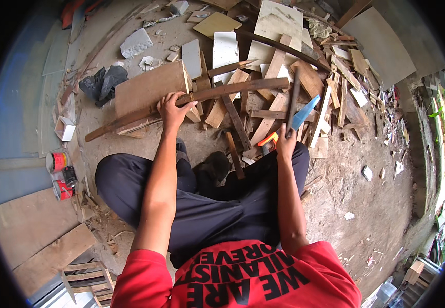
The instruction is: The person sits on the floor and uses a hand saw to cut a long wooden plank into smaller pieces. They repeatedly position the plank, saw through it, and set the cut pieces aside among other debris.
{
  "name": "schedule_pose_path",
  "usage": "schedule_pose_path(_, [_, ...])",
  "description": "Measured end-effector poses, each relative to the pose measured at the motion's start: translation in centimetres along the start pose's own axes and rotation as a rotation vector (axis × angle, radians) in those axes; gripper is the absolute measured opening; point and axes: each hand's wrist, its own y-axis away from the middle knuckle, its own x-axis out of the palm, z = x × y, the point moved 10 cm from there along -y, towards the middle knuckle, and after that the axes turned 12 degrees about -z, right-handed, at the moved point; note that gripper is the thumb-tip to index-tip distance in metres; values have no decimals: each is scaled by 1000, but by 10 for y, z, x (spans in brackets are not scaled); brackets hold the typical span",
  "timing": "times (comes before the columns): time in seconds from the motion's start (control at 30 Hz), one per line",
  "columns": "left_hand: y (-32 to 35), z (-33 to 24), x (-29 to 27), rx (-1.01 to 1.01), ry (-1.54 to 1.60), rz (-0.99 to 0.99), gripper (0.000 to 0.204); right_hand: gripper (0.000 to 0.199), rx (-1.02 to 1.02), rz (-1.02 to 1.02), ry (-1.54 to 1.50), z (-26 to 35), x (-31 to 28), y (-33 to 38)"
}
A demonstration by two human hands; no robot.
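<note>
I'm sitting with bent knees, and my left hand [171, 109] is gripping the long wooden strip [227, 90], its fingers curling over the far edge and its thumb reaching out along the near side. The strip is lying slantwise in front of me, crossing the near edge of a broad wooden board [148, 87] and running out over the scrap wood [308, 82]. My right hand [285, 141] is closing its fingers around a narrow dark bar [294, 97], which is pointing away from me; a saw with a blue blade [305, 113] and orange handle [268, 139] is sitting just beside that hand, and I can't tell whether any finger is touching it. Over on my left, a small white box [68, 132] is standing open, its inside too small to make out. Nearer to me, a red-and-yellow tin [57, 161], a black tin [69, 175] and a red tin [64, 190] are clustering together, their contents not showing. Beyond the white box, a black plastic bag [111, 82] is lying crumpled near the board, hiding whatever it may be holding.
</note>
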Motion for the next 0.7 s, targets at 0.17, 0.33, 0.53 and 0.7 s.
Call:
schedule_pose_path(0.17, [3,-2,-8,83,40,41,51,43,-274,12,-114,124,-51,-29])
schedule_pose_path(0.33, [6,2,-6,107,2,93,52,44,-906,486,222,221,-13,-18])
schedule_pose_path(0.53, [6,-5,-4,106,50,119,56,47,-1131,687,315,207,28,-20])
schedule_pose_path(0.7, [8,-10,5,43,141,181,66,48,-1173,664,296,207,51,-32])
